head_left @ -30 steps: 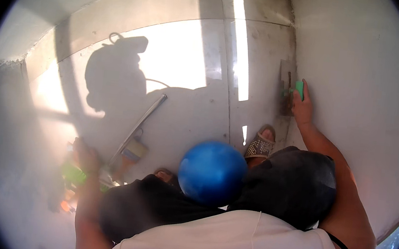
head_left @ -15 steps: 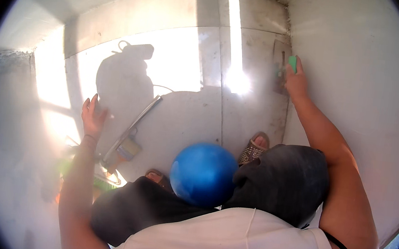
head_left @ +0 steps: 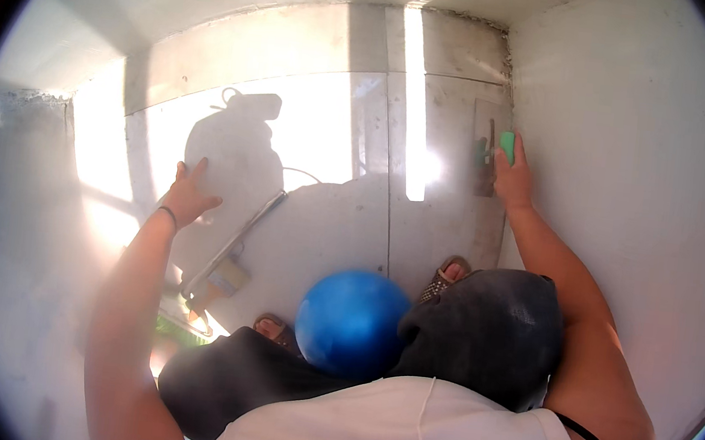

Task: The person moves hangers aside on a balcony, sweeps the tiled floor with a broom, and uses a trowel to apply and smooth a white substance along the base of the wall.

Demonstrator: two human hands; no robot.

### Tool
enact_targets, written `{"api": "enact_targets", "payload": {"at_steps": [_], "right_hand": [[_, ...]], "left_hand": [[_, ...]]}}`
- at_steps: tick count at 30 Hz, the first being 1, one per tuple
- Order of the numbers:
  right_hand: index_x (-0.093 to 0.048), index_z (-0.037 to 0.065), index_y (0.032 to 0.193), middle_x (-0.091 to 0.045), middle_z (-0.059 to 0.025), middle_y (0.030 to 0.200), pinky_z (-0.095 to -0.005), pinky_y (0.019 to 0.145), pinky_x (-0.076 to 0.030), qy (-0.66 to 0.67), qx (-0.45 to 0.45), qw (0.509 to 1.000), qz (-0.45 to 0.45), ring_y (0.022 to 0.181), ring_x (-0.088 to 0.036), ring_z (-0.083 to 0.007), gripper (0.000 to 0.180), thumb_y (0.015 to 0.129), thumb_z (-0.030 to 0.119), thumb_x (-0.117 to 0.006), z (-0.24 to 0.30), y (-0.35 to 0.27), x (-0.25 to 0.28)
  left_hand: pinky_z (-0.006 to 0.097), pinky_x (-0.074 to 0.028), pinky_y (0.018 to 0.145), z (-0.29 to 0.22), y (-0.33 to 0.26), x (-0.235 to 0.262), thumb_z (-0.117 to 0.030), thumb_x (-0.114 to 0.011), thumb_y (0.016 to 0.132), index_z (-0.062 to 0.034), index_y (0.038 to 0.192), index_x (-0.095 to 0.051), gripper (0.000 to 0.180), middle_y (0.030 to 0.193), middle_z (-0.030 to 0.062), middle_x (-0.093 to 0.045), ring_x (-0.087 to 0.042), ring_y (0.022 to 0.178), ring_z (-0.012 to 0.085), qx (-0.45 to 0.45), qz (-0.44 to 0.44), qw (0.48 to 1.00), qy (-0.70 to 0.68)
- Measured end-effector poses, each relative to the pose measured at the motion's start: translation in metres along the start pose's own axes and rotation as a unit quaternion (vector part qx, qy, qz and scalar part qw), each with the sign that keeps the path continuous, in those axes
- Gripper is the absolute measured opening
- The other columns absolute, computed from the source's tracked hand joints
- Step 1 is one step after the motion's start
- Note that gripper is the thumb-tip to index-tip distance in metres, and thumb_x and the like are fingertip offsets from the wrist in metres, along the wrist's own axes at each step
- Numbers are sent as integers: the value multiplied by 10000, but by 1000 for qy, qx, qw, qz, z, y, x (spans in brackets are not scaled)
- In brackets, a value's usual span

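Blue ball (head_left: 352, 323) btwn legs (head_left: 487, 333); metal pole (head_left: 239, 239) on floor (head_left: 316, 238) nr L hand (head_left: 189, 198).

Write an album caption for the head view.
Right hand grips a green-handled trowel beside the wall; left hand spread open, blue ball between the legs.

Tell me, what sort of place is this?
Probably a small room or balcony, but I can't be sure. Pale walls stand close to a seamed floor, and bright sunlight falls on it in patches.
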State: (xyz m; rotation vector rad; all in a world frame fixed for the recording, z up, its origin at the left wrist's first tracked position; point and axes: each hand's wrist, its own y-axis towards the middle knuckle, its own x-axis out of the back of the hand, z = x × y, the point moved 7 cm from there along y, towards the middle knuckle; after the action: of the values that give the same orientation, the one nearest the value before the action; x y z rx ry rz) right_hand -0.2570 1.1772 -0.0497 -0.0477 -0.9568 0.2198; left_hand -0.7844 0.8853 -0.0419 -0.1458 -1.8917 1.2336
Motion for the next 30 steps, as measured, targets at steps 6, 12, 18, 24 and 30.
{"api": "enact_targets", "payload": {"at_steps": [6,12,18,24,30], "right_hand": [[-308,126,1483,-581,-220,1274,-412,944,-458,-16,-78,995,54,1140,-576,-384,581,967,297,-512,13,28,4],[-279,149,1497,-516,-218,1364,-383,1001,-427,13,-67,997,37,1218,-528,-381,607,964,308,-522,-1,-2,-4],[-311,153,1477,-599,-230,1222,-419,892,-473,-16,-24,1000,-1,1086,-596,-389,570,968,299,-522,8,29,10],[-305,149,1479,-593,-224,1239,-430,906,-468,-26,8,1000,6,1091,-593,-400,574,967,291,-523,29,36,4],[-318,155,1469,-605,-259,1183,-448,873,-480,-12,51,997,-51,1031,-596,-447,558,968,295,-520,-2,23,-5]], "left_hand": [[419,-407,1070,17,0,-13,-367,-717,776,-177,1532,-192,940,1522,358,-84,-462,1262,469,-7,-2,996,88],[408,-401,1079,3,0,-3,-368,-708,785,-172,1536,-164,948,1528,351,-54,-473,1259,453,-6,8,995,101],[396,-381,1096,1,5,12,-354,-709,789,-170,1537,-159,947,1538,333,-40,-424,1313,428,1,13,998,59],[388,-365,1109,7,-4,4,-336,-706,798,-174,1541,-150,942,1545,326,-17,-407,1329,425,4,26,994,105],[391,-391,1090,7,3,2,-296,-733,780,-169,1538,-172,952,1544,327,-26,-429,1310,429,-2,14,995,98]]}}
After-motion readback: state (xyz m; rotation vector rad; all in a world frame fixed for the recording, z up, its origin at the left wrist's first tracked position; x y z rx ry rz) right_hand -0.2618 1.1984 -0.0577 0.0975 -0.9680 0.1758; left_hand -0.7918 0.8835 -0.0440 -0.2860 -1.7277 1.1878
